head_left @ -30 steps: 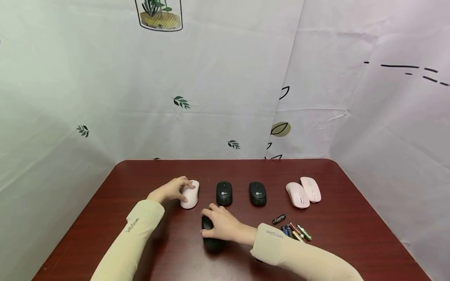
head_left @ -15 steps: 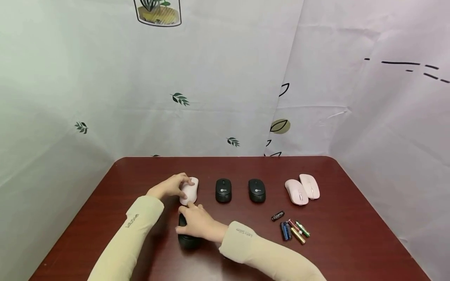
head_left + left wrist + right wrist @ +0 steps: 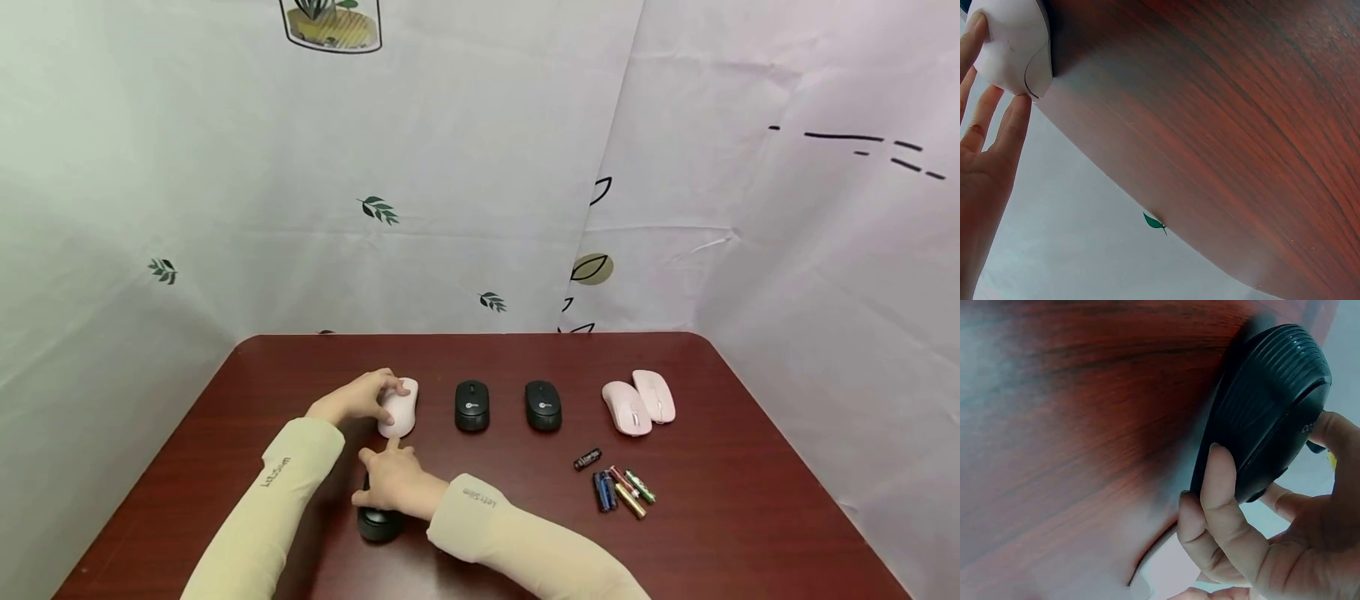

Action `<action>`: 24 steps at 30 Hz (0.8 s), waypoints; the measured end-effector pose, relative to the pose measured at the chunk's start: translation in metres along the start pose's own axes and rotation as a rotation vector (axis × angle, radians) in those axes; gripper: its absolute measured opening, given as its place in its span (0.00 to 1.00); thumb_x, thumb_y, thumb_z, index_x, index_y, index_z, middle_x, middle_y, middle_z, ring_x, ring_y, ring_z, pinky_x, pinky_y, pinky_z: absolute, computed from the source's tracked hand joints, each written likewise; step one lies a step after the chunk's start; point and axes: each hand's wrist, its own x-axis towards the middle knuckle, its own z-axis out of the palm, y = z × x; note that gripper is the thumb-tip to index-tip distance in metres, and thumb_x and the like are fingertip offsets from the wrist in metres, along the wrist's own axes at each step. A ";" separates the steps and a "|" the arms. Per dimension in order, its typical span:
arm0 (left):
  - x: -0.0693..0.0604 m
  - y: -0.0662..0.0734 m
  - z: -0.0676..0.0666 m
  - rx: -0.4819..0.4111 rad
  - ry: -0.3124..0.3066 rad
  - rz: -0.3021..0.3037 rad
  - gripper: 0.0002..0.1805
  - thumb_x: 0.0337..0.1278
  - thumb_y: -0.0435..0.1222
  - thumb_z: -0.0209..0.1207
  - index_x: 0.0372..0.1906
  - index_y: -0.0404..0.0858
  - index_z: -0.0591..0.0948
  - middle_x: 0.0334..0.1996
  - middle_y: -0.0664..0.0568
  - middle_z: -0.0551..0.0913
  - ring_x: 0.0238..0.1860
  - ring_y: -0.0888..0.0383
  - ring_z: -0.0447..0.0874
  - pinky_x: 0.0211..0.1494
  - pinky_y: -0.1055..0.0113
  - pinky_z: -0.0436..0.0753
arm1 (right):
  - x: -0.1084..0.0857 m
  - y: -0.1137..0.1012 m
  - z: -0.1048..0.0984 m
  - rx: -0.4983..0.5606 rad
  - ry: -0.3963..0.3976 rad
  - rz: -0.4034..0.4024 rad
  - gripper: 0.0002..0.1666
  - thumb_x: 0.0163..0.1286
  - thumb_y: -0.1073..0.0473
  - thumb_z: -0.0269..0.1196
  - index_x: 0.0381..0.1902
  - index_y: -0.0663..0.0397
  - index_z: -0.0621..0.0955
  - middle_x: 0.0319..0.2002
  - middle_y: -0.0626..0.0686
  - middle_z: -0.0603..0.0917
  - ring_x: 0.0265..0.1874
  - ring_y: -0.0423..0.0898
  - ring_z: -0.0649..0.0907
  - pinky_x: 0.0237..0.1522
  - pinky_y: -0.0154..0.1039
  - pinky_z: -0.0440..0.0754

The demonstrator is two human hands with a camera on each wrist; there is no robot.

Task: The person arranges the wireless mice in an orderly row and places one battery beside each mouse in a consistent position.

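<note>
My left hand (image 3: 362, 396) grips a white mouse (image 3: 403, 410) by its sides, fingers at its far end and thumb at its near left. In the left wrist view the fingertips touch the edges of the white mouse (image 3: 1013, 44). Just in front of it, my right hand (image 3: 397, 482) holds a black mouse (image 3: 378, 527), partly hidden under the palm. The right wrist view shows thumb and fingers on both sides of the black mouse (image 3: 1272, 394), close above the tabletop or on it; I cannot tell which.
Two black mice (image 3: 472, 406) (image 3: 543, 406) stand in a row right of the white one. Farther right, two pale pink mice (image 3: 627, 408) (image 3: 654, 396) lie side by side. Several batteries (image 3: 628, 493) and a separate black battery (image 3: 587, 459) lie before them. A pale curtain (image 3: 450, 150) hangs behind the table (image 3: 712, 500).
My right hand has moved left with the black mouse, from front of centre to just in front of the white mouse. My left hand has stayed on the white mouse.
</note>
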 end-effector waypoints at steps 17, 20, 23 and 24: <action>0.001 -0.002 0.002 -0.015 -0.009 0.008 0.21 0.39 0.28 0.71 0.45 0.32 0.81 0.47 0.40 0.75 0.52 0.39 0.74 0.52 0.50 0.77 | 0.001 -0.010 0.008 -0.171 0.019 0.019 0.28 0.51 0.34 0.66 0.50 0.31 0.77 0.43 0.49 0.81 0.38 0.49 0.81 0.34 0.35 0.76; 0.003 -0.001 0.001 0.004 -0.004 0.022 0.20 0.37 0.27 0.71 0.42 0.32 0.81 0.45 0.40 0.75 0.49 0.42 0.75 0.49 0.53 0.78 | 0.002 -0.011 0.008 -0.180 0.026 0.016 0.28 0.51 0.34 0.66 0.50 0.31 0.78 0.43 0.49 0.82 0.37 0.48 0.81 0.34 0.34 0.76; 0.004 -0.001 0.000 0.016 0.001 0.026 0.19 0.36 0.27 0.72 0.40 0.32 0.81 0.44 0.41 0.75 0.47 0.44 0.75 0.47 0.56 0.78 | 0.002 -0.011 0.007 -0.192 0.025 0.022 0.29 0.51 0.33 0.65 0.51 0.30 0.77 0.43 0.48 0.82 0.37 0.48 0.81 0.34 0.34 0.75; 0.004 -0.001 -0.001 0.021 0.000 0.028 0.19 0.36 0.27 0.72 0.40 0.33 0.81 0.44 0.41 0.75 0.47 0.45 0.75 0.47 0.56 0.78 | 0.002 -0.011 0.007 -0.196 0.024 0.025 0.29 0.51 0.33 0.65 0.51 0.30 0.77 0.43 0.48 0.82 0.37 0.47 0.80 0.34 0.34 0.74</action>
